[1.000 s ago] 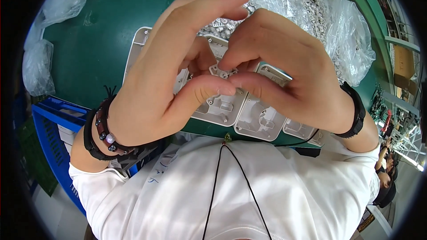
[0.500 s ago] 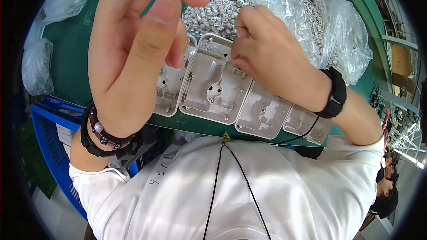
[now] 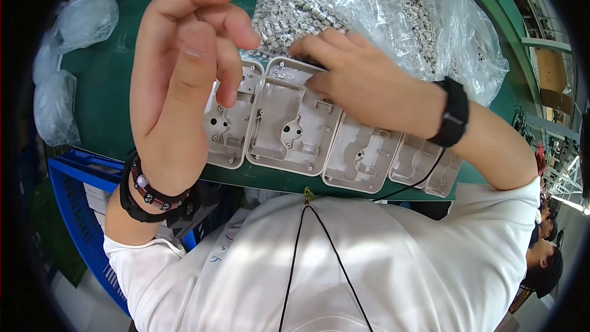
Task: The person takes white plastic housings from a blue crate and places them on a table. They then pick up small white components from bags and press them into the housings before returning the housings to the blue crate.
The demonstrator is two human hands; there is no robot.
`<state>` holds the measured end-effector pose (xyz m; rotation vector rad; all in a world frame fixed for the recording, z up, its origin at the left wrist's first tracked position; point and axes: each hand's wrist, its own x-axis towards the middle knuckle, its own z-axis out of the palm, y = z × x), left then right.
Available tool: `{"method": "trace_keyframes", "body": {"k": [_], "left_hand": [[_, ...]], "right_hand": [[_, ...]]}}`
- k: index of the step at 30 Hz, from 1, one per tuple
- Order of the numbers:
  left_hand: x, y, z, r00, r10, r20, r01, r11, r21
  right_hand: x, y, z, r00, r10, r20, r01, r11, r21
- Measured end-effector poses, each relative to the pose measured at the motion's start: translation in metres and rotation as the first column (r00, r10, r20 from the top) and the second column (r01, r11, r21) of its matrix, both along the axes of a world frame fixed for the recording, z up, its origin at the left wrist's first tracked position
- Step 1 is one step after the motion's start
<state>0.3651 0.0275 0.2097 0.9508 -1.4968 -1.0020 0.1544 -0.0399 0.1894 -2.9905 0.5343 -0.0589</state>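
My left hand (image 3: 184, 80) is raised above the left grey plastic housing (image 3: 236, 147), its fingers loosely bent and apart, with nothing visible in them. My right hand (image 3: 369, 80) reaches over the top right corner of a larger grey housing (image 3: 270, 147). Its fingers bend down at the near edge of a heap of small grey plastic parts (image 3: 289, 18), the thumb standing apart from the index finger. Some right fingertips are hidden behind the hand; I see nothing held. The housings lie in a row, hollow side up, with posts and holes inside.
Clear plastic bagging (image 3: 479, 49) lies around the heap. More housings (image 3: 362, 154) continue the row to the right, crossed by a black cord (image 3: 424, 178). Crumpled clear bags (image 3: 89, 15) lie at far left. A blue crate (image 3: 80, 209) stands beside the green table (image 3: 98, 104).
My right hand has moved left and slightly nearer, its index finger now stretching out from a tighter pinch. The left hand has drawn back a little, its fingers still apart.
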Motion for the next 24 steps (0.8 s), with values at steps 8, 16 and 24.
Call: {"method": "trace_keyframes", "body": {"k": [8, 16, 24], "left_hand": [[-0.003, -0.003, -0.002, 0.988, 0.09, -0.126, -0.073, 0.989, 0.128], [-0.001, -0.012, -0.009, 0.964, 0.175, -0.201, -0.125, 0.963, 0.24], [0.0, -0.015, -0.009, 0.98, 0.128, -0.153, -0.077, 0.951, 0.299]], "right_hand": [[-0.067, -0.092, 0.007, 0.863, -0.468, 0.189, 0.433, 0.879, 0.199], [-0.075, -0.102, -0.009, 0.901, -0.402, 0.162, 0.37, 0.908, 0.198], [-0.072, -0.098, 0.004, 0.731, -0.652, 0.2, 0.538, 0.731, 0.419]]}}
